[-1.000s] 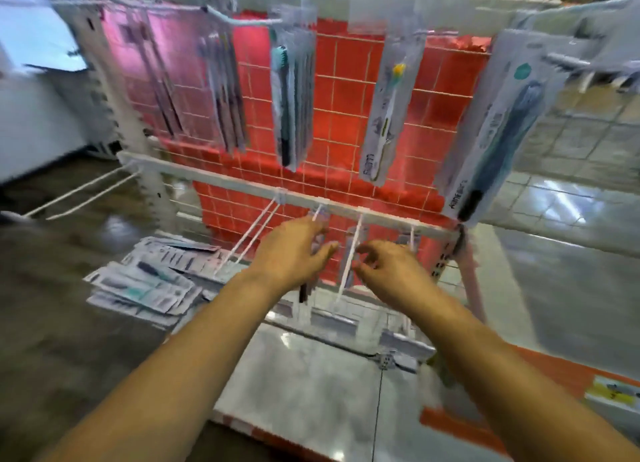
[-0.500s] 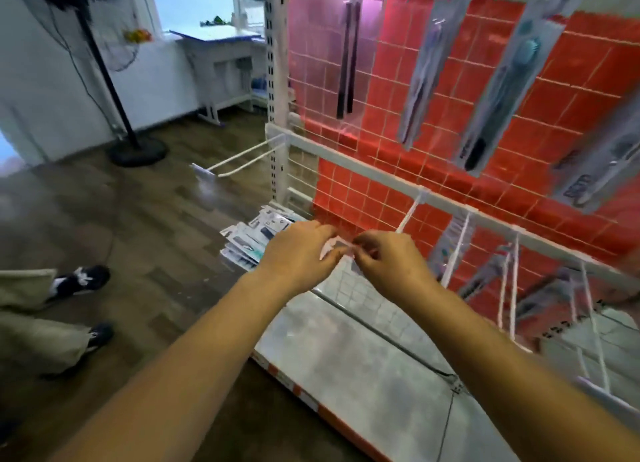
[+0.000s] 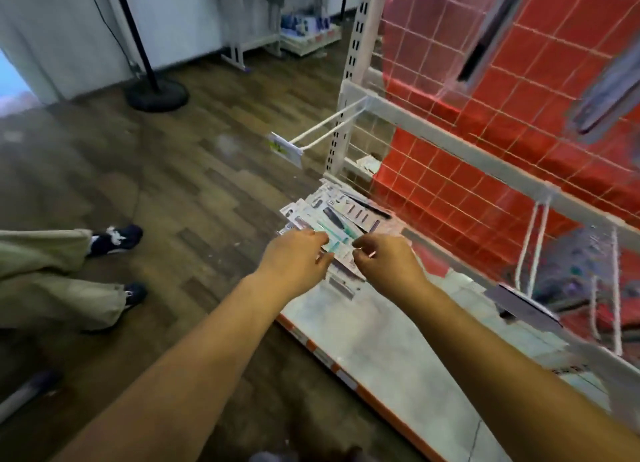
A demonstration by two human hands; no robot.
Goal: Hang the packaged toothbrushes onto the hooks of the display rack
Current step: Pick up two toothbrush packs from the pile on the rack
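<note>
Khaki trouser legs (image 3: 52,281) and dark shoes (image 3: 116,240) of another person stood at the left edge, on the brown wood-look floor (image 3: 194,171). Farther back, the round black base of a fan stand (image 3: 157,96) rested on that floor near a white wall. The left hand (image 3: 294,264) reached forward over the near-left corner of the rack's pale base shelf (image 3: 391,351), fingers loosely curled, fingertips at the pile of packaged toothbrushes (image 3: 341,216); whether it already gripped a pack could not be told. That pile lay fanned out on the shelf's left end, just before the white upright post (image 3: 353,70). The right hand (image 3: 388,267) hovered beside the left one, thumb and forefinger drawn close together in a pinch over the pile's near edge; whether anything sat between them was unclear. An empty double-wire hook (image 3: 325,132) with a small tag stuck out leftward from the post. Behind, the white wire grid (image 3: 450,91) covered a red backing. At the right edge, lower hooks (image 3: 533,247) hung from the white crossbar (image 3: 485,157), with blurred packs beneath them.
</note>
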